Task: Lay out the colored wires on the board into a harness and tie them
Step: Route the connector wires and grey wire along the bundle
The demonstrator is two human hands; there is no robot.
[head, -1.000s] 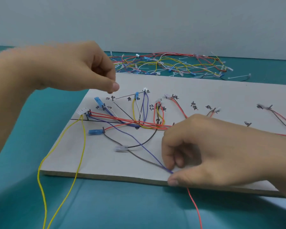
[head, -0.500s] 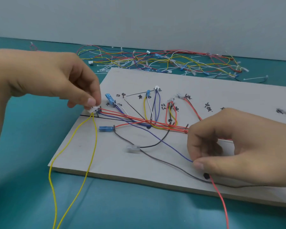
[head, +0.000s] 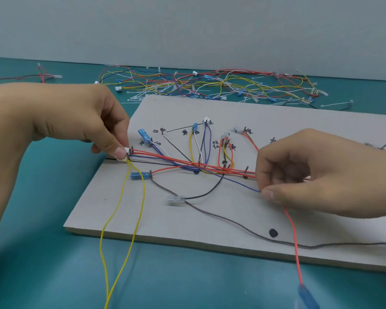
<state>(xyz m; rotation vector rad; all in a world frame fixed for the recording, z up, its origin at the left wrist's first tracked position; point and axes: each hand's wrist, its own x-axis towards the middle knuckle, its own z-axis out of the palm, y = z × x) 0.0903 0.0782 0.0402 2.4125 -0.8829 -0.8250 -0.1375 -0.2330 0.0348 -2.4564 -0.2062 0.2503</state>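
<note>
A grey board (head: 265,114) with pins and handwritten labels carries red, blue, yellow, white and black wires. My left hand (head: 76,121) pinches a small white connector (head: 124,153) at the board's left edge, from which two yellow wires (head: 120,208) hang off the front. A red wire bundle (head: 187,163) runs rightward from that connector toward my right hand (head: 316,172). My right hand pinches a blue wire (head: 239,182) and a red wire (head: 293,237); the red one drops over the front edge to a blue terminal (head: 308,296).
A tangle of loose coloured wires and white cable ties (head: 210,85) lies on the teal table behind the board. A clear terminal (head: 175,200) with a dark wire lies mid-board, a blue terminal (head: 139,175) sits near the left, and a black dot (head: 273,233) marks the front.
My left hand came down from above the board and took hold of the white connector. My right hand moved right and up along the blue wire, drawing it taut.
</note>
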